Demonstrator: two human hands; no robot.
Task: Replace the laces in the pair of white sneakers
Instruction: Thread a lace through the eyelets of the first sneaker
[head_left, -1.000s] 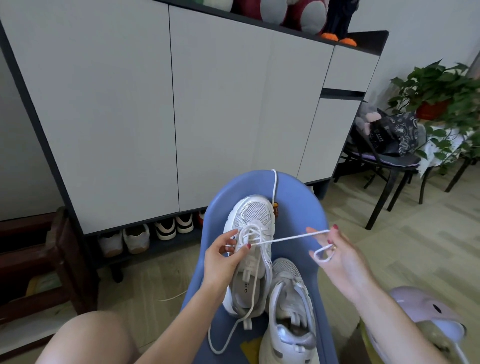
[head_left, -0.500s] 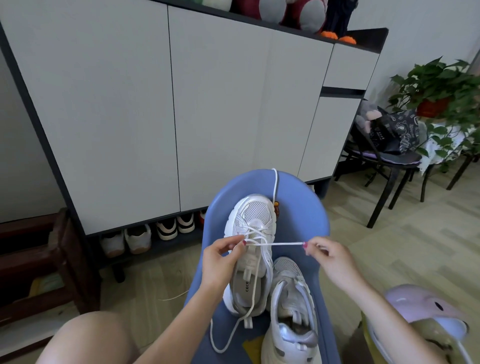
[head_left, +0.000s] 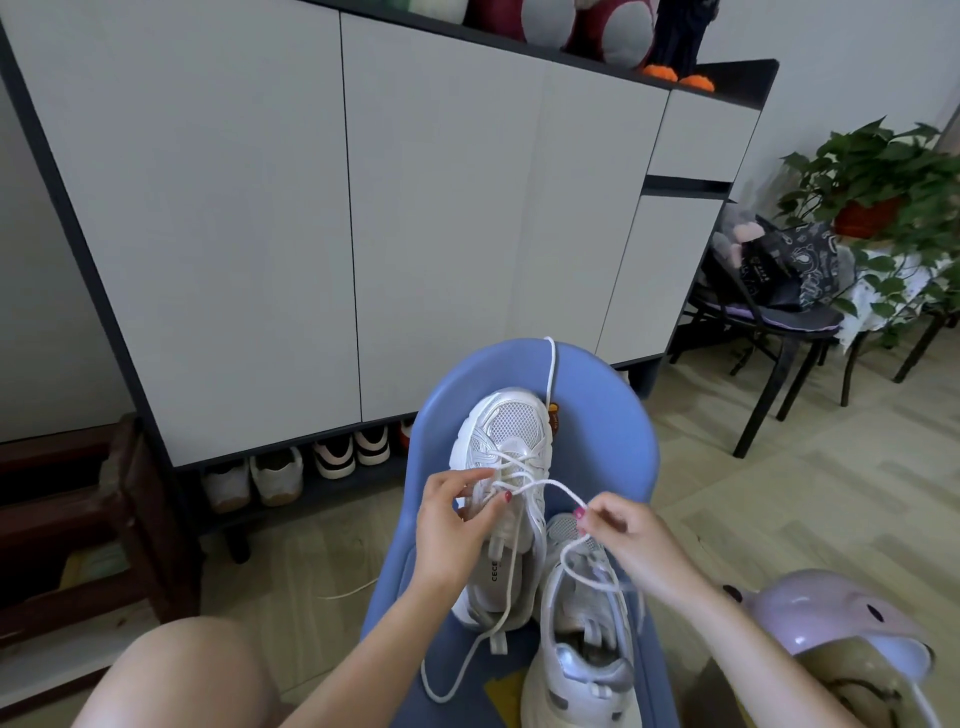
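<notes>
Two white sneakers lie on a blue seat (head_left: 608, 452). The far sneaker (head_left: 511, 431) points away from me and is partly laced with a white lace (head_left: 550, 484). My left hand (head_left: 452, 519) grips that sneaker at its eyelets, thumb and fingers curled on the lace rows. My right hand (head_left: 621, 535) pinches the lace's free end, which arcs slack from the eyelets and loops down over the near sneaker (head_left: 587, 634). The near sneaker has no lace across its front. Another lace end hangs off the seat's front toward my knee.
A tall grey shoe cabinet (head_left: 363, 218) stands behind the seat, with shoes (head_left: 311, 462) on its low shelf. A dark chair (head_left: 779, 332) with a bag and a potted plant (head_left: 878, 187) are at the right. A lilac toy (head_left: 841, 618) sits by my right arm.
My right hand moved in from the right toward the sneakers. The lace, taut and straight before, now sags in a loose arc. My left hand stayed on the eyelets.
</notes>
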